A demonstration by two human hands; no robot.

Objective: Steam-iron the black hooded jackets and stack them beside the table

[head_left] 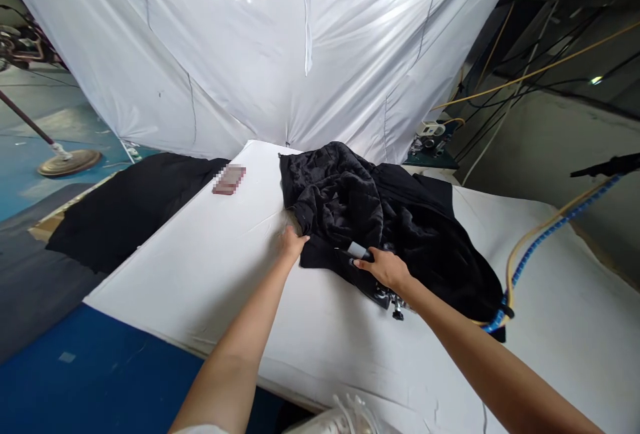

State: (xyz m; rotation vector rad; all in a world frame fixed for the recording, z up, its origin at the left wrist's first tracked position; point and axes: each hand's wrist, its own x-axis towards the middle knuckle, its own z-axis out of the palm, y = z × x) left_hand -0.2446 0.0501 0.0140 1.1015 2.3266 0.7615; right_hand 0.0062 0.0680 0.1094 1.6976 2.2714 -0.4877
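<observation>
A black garment with a fuzzy, plush surface (333,201) lies bunched on the white table (225,241). My left hand (291,242) pinches the garment's left edge, near its cuff-like end. My right hand (387,266) is closed round a dark tool with a grey, flat part (359,251), held over the garment's front part. Small metal fittings with a black knob (397,315) show just below my right hand; what they belong to is partly hidden.
A pixelated reddish object (229,180) lies on the table's left part. Black cloth (135,207) is heaped beyond the left edge. A blue coiled hose (565,217) hangs at the right. White sheeting (260,54) hangs behind; a clear plastic bag (345,421) is at the bottom.
</observation>
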